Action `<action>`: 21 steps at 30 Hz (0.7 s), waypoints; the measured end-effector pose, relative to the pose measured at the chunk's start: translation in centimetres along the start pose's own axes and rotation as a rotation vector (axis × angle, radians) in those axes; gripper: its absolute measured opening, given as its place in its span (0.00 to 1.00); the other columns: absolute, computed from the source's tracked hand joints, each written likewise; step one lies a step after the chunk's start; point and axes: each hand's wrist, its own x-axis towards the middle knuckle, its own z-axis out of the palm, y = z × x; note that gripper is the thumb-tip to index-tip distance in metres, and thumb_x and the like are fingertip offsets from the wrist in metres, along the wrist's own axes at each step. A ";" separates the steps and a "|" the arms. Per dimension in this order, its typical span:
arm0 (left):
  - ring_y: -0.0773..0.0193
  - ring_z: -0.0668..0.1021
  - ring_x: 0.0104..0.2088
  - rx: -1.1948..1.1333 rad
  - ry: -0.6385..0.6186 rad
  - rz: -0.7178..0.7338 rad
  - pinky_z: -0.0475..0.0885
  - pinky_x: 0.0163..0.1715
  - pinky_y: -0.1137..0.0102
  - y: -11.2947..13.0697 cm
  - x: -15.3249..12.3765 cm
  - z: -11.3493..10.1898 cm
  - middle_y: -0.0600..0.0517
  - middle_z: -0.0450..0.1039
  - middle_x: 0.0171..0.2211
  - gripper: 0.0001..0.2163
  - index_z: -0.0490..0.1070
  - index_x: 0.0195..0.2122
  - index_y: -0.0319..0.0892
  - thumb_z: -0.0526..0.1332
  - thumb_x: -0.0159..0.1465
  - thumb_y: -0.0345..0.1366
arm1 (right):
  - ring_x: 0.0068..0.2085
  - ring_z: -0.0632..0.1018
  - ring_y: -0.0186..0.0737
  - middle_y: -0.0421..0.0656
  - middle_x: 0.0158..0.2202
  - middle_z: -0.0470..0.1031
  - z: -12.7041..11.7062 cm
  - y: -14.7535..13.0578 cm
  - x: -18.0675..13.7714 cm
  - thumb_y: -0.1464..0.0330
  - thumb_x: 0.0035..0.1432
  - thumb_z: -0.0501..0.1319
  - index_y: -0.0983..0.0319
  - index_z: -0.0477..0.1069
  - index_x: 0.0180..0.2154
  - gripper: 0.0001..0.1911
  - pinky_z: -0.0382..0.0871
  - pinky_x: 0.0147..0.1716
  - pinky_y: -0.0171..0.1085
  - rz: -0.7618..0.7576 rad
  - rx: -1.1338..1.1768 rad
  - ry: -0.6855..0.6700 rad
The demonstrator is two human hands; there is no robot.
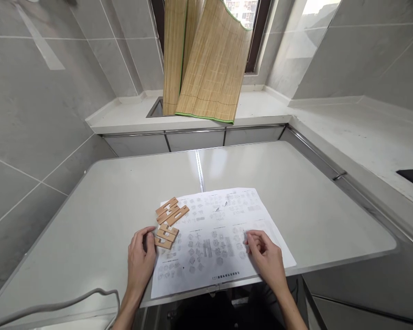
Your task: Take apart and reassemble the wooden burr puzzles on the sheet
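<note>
Pale table [313, 206] stood before grey-tiled walls [37, 114]; clock centred on printed sheet [232, 261]. At 9 o'clock, left hand [140, 259] rested, thumb and fingers parted, close beside lower wooden pieces [170, 236]; contact unclear. Upper wooden pieces [172, 211] lay flat at 10. Judged early: pieces laid out in two groups, handling seemingly left to do. Between 3 and 4, right hand [269, 259] curled loosely over sheet; pinch undetermined.

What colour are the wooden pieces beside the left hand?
The wooden pieces are light brown, best seen in the head view.
</note>
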 end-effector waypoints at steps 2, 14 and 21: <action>0.49 0.77 0.51 -0.002 0.001 0.002 0.70 0.53 0.55 0.0 0.0 0.0 0.46 0.77 0.48 0.16 0.73 0.48 0.45 0.51 0.71 0.47 | 0.25 0.76 0.38 0.44 0.28 0.80 0.0 -0.1 0.0 0.45 0.62 0.61 0.61 0.77 0.39 0.25 0.73 0.28 0.35 0.001 0.007 -0.003; 0.52 0.76 0.50 0.009 0.013 0.113 0.72 0.51 0.59 0.9 0.4 -0.4 0.47 0.75 0.48 0.14 0.74 0.47 0.46 0.53 0.72 0.47 | 0.29 0.78 0.40 0.44 0.30 0.80 -0.1 1.1 -0.3 0.47 0.65 0.59 0.60 0.76 0.43 0.23 0.73 0.32 0.35 0.075 0.004 -0.056; 0.49 0.72 0.47 0.261 -0.137 0.245 0.71 0.48 0.57 3.0 5.4 -0.1 0.47 0.73 0.41 0.16 0.78 0.49 0.48 0.58 0.69 0.49 | 0.29 0.78 0.41 0.43 0.30 0.80 -0.4 0.5 -0.5 0.48 0.65 0.59 0.59 0.76 0.42 0.22 0.74 0.32 0.35 0.052 -0.028 -0.074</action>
